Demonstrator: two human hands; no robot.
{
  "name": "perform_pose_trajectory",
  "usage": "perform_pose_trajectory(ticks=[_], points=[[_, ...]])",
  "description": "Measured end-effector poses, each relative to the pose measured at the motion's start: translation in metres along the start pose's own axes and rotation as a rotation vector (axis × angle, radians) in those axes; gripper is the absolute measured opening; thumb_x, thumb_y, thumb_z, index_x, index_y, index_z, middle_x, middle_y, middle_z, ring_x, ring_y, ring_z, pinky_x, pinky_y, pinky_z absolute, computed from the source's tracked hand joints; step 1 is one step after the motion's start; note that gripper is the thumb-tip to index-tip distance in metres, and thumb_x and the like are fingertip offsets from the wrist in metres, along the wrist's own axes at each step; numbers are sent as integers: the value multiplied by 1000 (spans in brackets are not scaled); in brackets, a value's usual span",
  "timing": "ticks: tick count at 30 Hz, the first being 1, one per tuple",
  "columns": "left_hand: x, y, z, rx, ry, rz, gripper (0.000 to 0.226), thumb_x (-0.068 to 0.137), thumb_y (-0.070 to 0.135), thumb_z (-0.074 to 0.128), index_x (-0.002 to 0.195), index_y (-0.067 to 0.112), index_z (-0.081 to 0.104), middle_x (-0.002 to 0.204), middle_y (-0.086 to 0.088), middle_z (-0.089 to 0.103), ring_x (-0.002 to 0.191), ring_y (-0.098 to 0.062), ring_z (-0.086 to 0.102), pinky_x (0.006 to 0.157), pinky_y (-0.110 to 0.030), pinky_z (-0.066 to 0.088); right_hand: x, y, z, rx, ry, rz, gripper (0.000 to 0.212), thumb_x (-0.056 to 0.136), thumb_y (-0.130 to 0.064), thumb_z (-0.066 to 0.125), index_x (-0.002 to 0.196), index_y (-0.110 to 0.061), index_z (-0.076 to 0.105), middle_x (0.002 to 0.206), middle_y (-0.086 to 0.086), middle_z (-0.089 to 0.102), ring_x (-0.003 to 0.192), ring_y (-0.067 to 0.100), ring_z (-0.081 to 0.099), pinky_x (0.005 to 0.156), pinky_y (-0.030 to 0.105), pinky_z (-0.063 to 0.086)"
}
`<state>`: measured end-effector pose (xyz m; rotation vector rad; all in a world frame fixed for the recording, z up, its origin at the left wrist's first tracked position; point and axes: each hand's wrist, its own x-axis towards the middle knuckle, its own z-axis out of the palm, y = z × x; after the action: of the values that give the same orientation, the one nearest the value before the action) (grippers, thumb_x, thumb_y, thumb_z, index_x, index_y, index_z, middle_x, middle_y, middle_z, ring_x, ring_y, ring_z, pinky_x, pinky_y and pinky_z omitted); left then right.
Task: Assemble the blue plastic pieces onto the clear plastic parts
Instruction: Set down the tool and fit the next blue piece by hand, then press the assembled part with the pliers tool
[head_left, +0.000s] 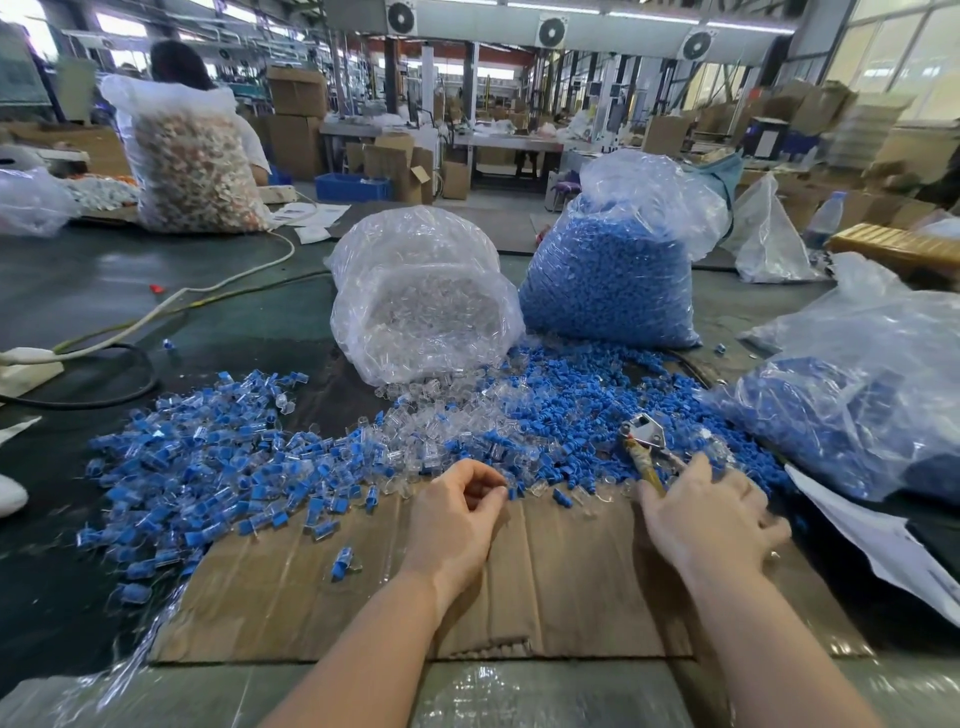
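So both hands are working at the near edge of a flattened sheet of cardboard (519, 582) lying on the dark counter (104, 291). The left hand (457, 512) is sitting near the middle with its fingers curling in toward the thumb like a pinching grip, but whatever it's pinching is too small to make out, so I can't tell if it's actually holding a piece. The right hand (714, 514) is resting palm down with fingers spreading loosely over the right end of the pile, just beside a pair of metal pliers with yellowish handles (644, 447) that are lying on top of the parts. The loose blue plastic pieces (571, 395) are heaping up just beyond the hands, mixing with clear plastic parts (431, 436) spilling out of a tipped-over clear bag (421, 296) in the middle. Right of that a full bag of blue pieces (613, 280) is standing upright, and another bag of blue pieces (852, 415) is slumping at the far right. Off to the left there's a big spread of assembled blue-and-clear units (208, 467), and one lone unit (342, 562) is lying on the cardboard. A white cable (208, 291) is snaking across the counter at the far left.
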<state>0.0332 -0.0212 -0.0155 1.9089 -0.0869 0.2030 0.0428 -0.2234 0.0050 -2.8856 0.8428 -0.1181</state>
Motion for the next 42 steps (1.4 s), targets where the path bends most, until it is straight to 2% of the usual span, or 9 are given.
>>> perform_pose_trajectory(ticks=[3,9,13,16,18,20,27,37,42], points=[[0,0,0,12,12,5,16,87,10,60,82,25,59,81,7,62,75,-1,57,65,-4,43,6,6,2,-31,-99,21,71,87,-61,39,142,-19,25,147,15,29,133,34,27,106,57,20],[2,0,-1,-1,37,-39,12,87,12,61,84,24,60,83,5,64,80,-6,59,68,-8,45,2,0,-7,-35,-18,-52,40,92,-45,41,114,-11,42,127,17,43,118,33,39,96,49,34],[7,4,-3,-216,62,-176,6,88,9,59,90,15,61,83,-3,65,76,-15,62,66,-18,50,-9,-8,-16,89,75,-312,30,95,-42,33,97,-13,40,103,8,53,93,22,49,84,37,47],[13,12,-4,-470,111,-321,5,88,6,59,89,10,63,72,-6,62,58,-12,56,54,-23,47,-28,-25,-23,282,-103,-511,23,96,-40,35,93,-19,43,85,-2,52,76,14,52,69,29,49],[18,14,-6,-484,154,-341,5,87,6,60,89,9,64,73,-4,62,61,-12,56,57,-25,47,-40,-37,-28,376,-265,-570,21,96,-36,38,82,-21,44,76,-5,50,63,9,46,52,23,36],[22,16,-9,-488,189,-360,6,87,8,61,89,10,65,76,-4,64,68,-13,57,62,-25,47,-48,-45,-31,456,-377,-592,28,96,-30,39,71,-19,41,67,-4,45,57,10,39,48,24,27],[30,13,-18,-502,314,-435,4,87,9,62,86,10,65,70,-5,61,57,-14,53,53,-27,42,-63,-52,-38,745,-685,-487,26,95,-23,39,70,-18,42,68,7,44,67,21,47,64,33,37],[29,11,-22,-455,364,-447,6,87,7,61,85,12,63,77,-8,64,63,-15,58,61,-27,52,-75,-50,-45,777,-780,-542,21,96,-24,43,77,-18,49,71,0,50,66,16,49,57,26,36],[28,16,-23,-463,381,-449,7,87,6,61,82,11,63,77,-8,64,63,-14,60,62,-28,53,-75,-49,-49,798,-832,-526,19,90,-5,42,77,-17,48,74,3,49,71,18,47,56,24,37]])
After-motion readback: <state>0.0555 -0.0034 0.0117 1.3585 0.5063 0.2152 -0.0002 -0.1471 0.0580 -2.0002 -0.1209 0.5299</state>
